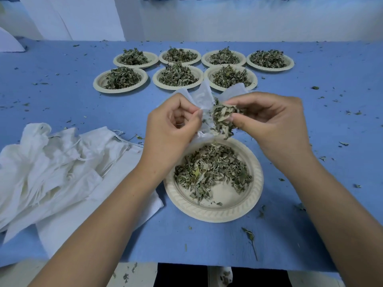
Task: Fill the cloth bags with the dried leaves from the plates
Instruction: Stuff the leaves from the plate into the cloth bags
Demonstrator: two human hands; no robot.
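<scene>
One leaf clump (222, 120) fills right hand (273, 125); left hand (170, 129) pinches bag (204, 96).

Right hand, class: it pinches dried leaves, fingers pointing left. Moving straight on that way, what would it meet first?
Most likely the cloth bag held by the left hand, just beyond the dried leaves in the right hand; depth is hard to judge.
</scene>
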